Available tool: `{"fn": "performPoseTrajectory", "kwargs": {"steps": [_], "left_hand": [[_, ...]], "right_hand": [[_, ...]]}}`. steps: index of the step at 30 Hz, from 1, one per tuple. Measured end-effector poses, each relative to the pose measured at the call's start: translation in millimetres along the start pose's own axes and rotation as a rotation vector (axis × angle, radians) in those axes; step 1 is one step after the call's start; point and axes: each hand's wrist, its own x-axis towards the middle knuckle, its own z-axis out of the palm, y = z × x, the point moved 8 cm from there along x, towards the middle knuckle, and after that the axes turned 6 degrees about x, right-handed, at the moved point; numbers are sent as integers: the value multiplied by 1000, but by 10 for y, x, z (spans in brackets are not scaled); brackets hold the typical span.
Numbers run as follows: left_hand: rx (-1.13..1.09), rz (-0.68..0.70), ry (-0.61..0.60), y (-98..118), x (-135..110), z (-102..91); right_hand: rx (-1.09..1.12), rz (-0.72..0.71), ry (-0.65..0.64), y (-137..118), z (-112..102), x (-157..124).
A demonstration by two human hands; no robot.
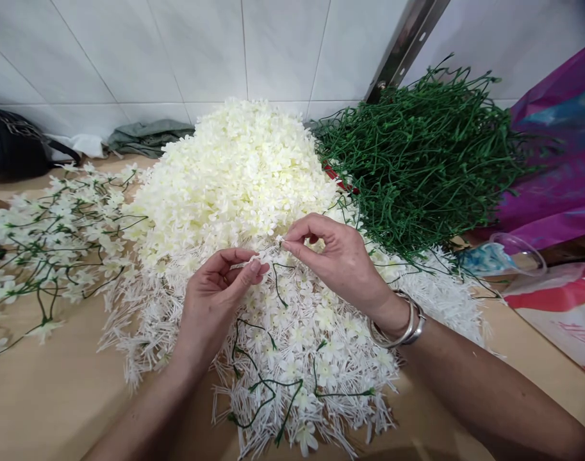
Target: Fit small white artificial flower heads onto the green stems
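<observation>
My left hand [218, 291] is closed, its thumb and forefinger pinching a small white artificial flower piece [257, 258]. Just to the right and slightly farther off, my right hand [334, 259] pinches another small white flower piece [279, 241] at its fingertips; its exact shape is hard to make out. Both hands hover over a spread of thin white stamen-like sticks [292, 346] mixed with loose white blossoms. Green plastic stems [268, 384] lie scattered on this spread. Behind the hands rises a big heap of cream-white artificial petals [244, 166].
Green artificial stems [431, 153] are piled at the back right, beside a purple bag [556, 141]. A clear plastic cup [518, 256] lies near a red-and-white bag [561, 307]. White flowers on stems [66, 224] spread leftward. A black bag [13, 144] sits by the tiled wall.
</observation>
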Motion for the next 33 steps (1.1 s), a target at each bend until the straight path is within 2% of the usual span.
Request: {"fn": "performPoseTrajectory", "kwargs": {"steps": [4, 9, 15, 18, 24, 27, 31, 33], "left_hand": [[6, -2, 19, 9, -24, -12], [-25, 27, 30, 69, -43, 9], [18, 81, 107, 164, -72, -17], [35, 84, 92, 171, -96, 18], [154, 131, 18, 171, -135, 82], [298, 261, 2, 221, -167, 87], [641, 629, 86, 435, -302, 104], [775, 761, 121, 511, -365, 138]], "right_hand": [[140, 124, -51, -8, 95, -42], [303, 294, -177, 45, 283, -141], [413, 468, -328, 137, 470, -258], [459, 529, -323, 172, 507, -290], [542, 598, -218, 243, 497, -292], [620, 649, -201, 267, 506, -297], [660, 716, -196, 294, 516, -315], [664, 735, -206, 299, 526, -323]]}}
